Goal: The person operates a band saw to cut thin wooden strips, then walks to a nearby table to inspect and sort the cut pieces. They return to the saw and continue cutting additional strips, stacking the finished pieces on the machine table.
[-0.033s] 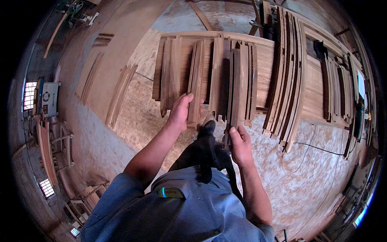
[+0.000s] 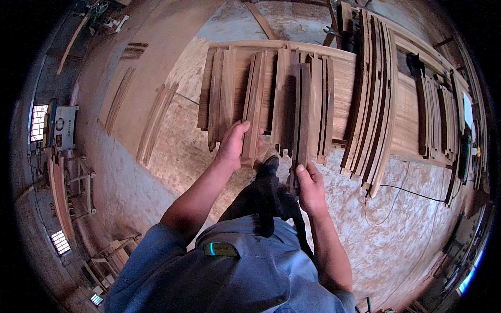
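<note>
Both grips (image 2: 233, 146) (image 2: 311, 190) clasp wooden strips (image 2: 254, 96) (image 2: 301, 117) at a wooden worktop (image 2: 343, 86) above a mottled floor (image 2: 396, 240).

Matt wooden strips (image 2: 254, 96), matt cloth shirt (image 2: 224, 284)

The bare left forearm (image 2: 201, 190) slants up and to the right, its left hand (image 2: 232, 148) reaching farther forward than the right hand (image 2: 312, 189). The left hand is closed in a grip, left thumb (image 2: 241, 127) uppermost — the underside of that grip is mostly hidden. The right forearm (image 2: 334, 250) leans slightly leftward; the right hand grips too, right thumb (image 2: 301, 171) on top — both hands well apart.
</note>
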`<state>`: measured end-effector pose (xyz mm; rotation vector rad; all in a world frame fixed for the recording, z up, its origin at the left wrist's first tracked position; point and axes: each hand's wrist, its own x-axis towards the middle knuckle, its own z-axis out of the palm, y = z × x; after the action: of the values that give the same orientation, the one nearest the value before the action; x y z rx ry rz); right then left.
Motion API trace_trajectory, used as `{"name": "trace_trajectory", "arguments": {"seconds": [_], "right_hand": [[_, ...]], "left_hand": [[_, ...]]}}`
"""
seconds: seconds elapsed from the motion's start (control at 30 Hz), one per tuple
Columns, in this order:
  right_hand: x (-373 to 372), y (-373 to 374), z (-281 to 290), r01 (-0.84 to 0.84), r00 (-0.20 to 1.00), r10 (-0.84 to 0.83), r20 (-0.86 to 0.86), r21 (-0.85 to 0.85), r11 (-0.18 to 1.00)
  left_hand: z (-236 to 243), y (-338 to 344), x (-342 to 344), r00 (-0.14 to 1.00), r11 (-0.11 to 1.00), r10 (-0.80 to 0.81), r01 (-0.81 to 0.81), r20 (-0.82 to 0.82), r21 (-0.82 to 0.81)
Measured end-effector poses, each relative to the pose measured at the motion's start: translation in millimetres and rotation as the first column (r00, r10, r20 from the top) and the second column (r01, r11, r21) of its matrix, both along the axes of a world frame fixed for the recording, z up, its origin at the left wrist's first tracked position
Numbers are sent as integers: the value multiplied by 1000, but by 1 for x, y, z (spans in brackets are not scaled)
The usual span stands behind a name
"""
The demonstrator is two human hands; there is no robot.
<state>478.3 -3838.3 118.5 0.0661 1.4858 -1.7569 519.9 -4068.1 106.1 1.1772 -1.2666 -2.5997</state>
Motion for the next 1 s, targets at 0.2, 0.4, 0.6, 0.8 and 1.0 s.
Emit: {"name": "trace_trajectory", "arguments": {"seconds": [0.2,0.4,0.6,0.8,1.0], "right_hand": [[-4,-21,17,-81,996,81,36,-8,997],[0,-35,13,-86,995,88,56,-34,996],[2,-40,5,-148,988,149,47,-26,989],[6,-48,2,-152,987,156,45,-83,985],[11,-58,-11,-198,980,197,-17,-65,978]], "left_hand": [[11,-6,8,999,999,3,-5,-45,-49],[15,-14,16,993,995,37,-46,-109,-86],[18,-19,19,989,994,69,-79,-129,-71],[17,-25,25,985,998,59,-65,-164,-27],[19,-26,26,975,993,76,-55,-208,105]]}}
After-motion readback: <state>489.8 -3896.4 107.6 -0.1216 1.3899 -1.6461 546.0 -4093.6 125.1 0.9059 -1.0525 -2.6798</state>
